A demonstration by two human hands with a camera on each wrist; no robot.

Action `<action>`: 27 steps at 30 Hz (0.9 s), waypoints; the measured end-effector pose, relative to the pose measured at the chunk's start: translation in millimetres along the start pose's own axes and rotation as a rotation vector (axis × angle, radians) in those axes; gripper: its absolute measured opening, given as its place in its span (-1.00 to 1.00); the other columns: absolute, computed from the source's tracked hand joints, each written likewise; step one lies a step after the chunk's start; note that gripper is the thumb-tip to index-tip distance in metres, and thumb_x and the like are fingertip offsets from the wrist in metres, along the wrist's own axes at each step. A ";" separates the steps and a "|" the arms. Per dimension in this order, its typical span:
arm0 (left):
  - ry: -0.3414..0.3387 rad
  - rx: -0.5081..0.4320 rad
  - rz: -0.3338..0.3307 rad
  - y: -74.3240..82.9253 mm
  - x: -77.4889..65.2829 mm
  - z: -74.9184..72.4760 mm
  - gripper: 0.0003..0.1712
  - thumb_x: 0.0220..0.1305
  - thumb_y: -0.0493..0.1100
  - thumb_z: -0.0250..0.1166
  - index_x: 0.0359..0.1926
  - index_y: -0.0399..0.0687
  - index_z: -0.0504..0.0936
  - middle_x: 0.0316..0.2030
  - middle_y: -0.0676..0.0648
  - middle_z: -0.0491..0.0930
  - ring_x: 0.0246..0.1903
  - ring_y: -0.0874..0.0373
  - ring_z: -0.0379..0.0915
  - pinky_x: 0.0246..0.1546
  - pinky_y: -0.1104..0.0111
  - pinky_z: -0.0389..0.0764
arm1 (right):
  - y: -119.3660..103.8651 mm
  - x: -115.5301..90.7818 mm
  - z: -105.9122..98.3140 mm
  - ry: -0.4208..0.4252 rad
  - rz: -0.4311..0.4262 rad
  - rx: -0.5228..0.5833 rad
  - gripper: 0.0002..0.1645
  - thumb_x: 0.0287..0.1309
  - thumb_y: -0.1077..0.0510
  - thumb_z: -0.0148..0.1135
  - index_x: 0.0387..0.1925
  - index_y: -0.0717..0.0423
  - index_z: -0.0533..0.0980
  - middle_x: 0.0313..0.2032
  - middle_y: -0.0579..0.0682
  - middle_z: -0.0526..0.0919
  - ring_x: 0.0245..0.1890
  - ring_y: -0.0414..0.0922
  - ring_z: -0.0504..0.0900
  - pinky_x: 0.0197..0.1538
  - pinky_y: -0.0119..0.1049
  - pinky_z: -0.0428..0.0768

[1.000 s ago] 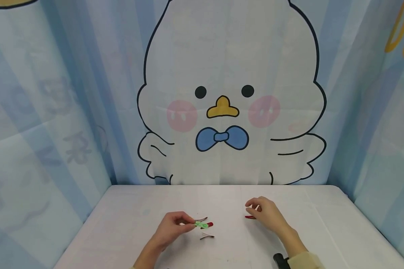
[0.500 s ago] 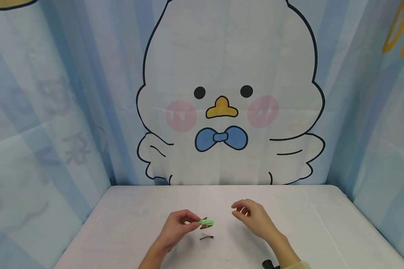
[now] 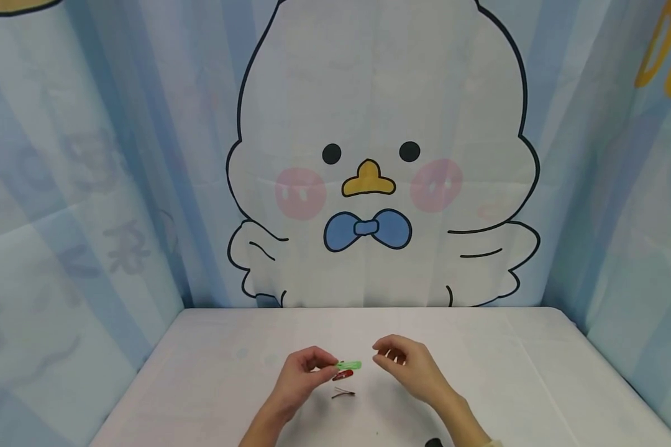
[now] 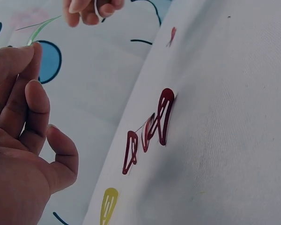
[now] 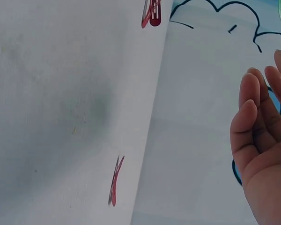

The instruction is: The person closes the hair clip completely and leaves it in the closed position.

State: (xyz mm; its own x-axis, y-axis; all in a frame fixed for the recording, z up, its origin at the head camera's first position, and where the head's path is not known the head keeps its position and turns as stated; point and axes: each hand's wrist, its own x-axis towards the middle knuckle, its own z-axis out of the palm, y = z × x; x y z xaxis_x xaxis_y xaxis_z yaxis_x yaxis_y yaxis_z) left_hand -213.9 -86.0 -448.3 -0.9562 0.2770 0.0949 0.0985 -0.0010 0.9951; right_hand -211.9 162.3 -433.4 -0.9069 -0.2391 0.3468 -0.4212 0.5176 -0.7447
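My left hand (image 3: 302,375) pinches one end of a green snap hair clip (image 3: 349,365) between thumb and index finger, above the table. The clip (image 4: 43,28) looks sprung apart in the left wrist view, its thin strip standing off the green frame. Just right of the clip's free end is my right hand (image 3: 408,366), fingers loosely bent, thumb and index apart, nothing between them. Below the green clip lies a red snap clip (image 3: 343,375), with a dark-looking clip (image 3: 343,393) nearer me.
In the left wrist view several red clips (image 4: 165,117) lie close together on the white table (image 4: 225,140), with a yellow clip (image 4: 109,206) beside them. A separate red clip (image 5: 115,183) shows in the right wrist view. A printed curtain (image 3: 369,112) hangs behind the table.
My left hand has shifted slightly right and up with the green clip. My right hand has come left toward it, away from above the separate red clip, which it hides in the head view.
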 end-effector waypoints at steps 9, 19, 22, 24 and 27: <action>0.006 -0.050 -0.018 -1.7 -0.9 5.1 -0.80 0.26 -0.36 0.38 -0.10 -0.35 0.64 -0.21 -0.15 0.70 -0.17 -0.04 0.63 -0.11 0.34 0.63 | -7.5 -3.2 8.6 -0.075 -0.037 0.123 -0.86 0.25 0.18 0.38 -0.16 0.03 0.64 -0.31 -0.19 0.65 -0.34 -0.23 0.56 -0.29 -0.35 0.52; 0.025 -0.036 -0.009 -6.0 -1.7 7.8 -0.75 0.27 -0.32 0.39 -0.08 -0.38 0.63 -0.20 -0.12 0.70 -0.20 0.10 0.60 -0.17 0.39 0.58 | -10.0 -6.8 17.9 -0.082 -0.120 0.215 -0.85 0.22 0.20 0.40 -0.17 0.08 0.64 -0.33 -0.16 0.69 -0.39 -0.25 0.57 -0.33 -0.37 0.51; 0.027 -0.030 0.010 -7.6 -1.8 9.0 -0.77 0.27 -0.33 0.39 -0.10 -0.38 0.64 -0.22 -0.13 0.71 -0.21 0.10 0.61 -0.21 0.39 0.57 | -9.3 -7.8 21.9 -0.072 -0.107 0.233 -0.88 0.23 0.17 0.41 -0.20 0.06 0.65 -0.34 -0.15 0.69 -0.40 -0.27 0.57 -0.32 -0.37 0.52; 0.031 -0.024 0.016 -8.6 -2.4 10.1 -0.78 0.26 -0.34 0.39 -0.11 -0.38 0.64 -0.23 -0.13 0.72 -0.21 0.12 0.61 -0.23 0.39 0.56 | -9.1 -8.9 23.8 -0.067 -0.093 0.245 -0.89 0.24 0.17 0.40 -0.21 0.07 0.65 -0.34 -0.14 0.70 -0.41 -0.26 0.57 -0.32 -0.37 0.52; 0.041 -0.026 0.015 -9.4 -3.8 11.9 -0.78 0.24 -0.35 0.40 -0.12 -0.39 0.64 -0.25 -0.11 0.72 -0.22 0.13 0.60 -0.23 0.38 0.57 | -9.4 -10.7 25.5 -0.069 -0.065 0.268 -0.90 0.25 0.19 0.38 -0.21 0.10 0.64 -0.35 -0.11 0.69 -0.43 -0.25 0.55 -0.33 -0.36 0.53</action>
State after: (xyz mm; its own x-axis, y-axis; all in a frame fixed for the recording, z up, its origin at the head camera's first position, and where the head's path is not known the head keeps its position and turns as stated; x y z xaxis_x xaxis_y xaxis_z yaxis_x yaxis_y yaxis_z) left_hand -207.9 -75.7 -458.3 -0.9652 0.2370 0.1103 0.1063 -0.0296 0.9939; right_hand -198.2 139.0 -444.6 -0.8722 -0.3250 0.3656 -0.4553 0.2659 -0.8497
